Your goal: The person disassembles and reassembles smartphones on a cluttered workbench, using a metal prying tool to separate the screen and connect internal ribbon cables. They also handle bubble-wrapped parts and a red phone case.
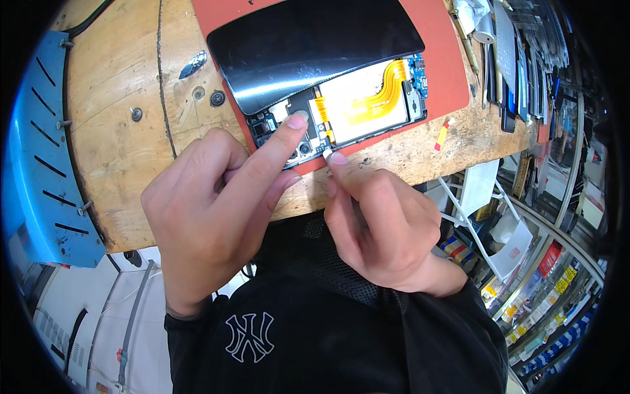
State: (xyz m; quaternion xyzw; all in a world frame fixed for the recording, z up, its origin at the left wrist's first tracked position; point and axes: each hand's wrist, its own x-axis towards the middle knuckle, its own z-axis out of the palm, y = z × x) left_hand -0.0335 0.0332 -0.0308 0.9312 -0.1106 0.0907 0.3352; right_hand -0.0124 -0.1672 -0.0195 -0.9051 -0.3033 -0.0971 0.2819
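The left hand (210, 194) is touching an opened smartphone (348, 98), the right hand (387, 226) curling alongside. Both are obscuring any grip.

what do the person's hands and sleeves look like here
The left hand and right hand are bare, with no gloves or rings visible. Plain black sleeves end near the wrists, matching the black top.

Black top (341, 335), white-outlined emblem (250, 337), black sleeves (453, 322)
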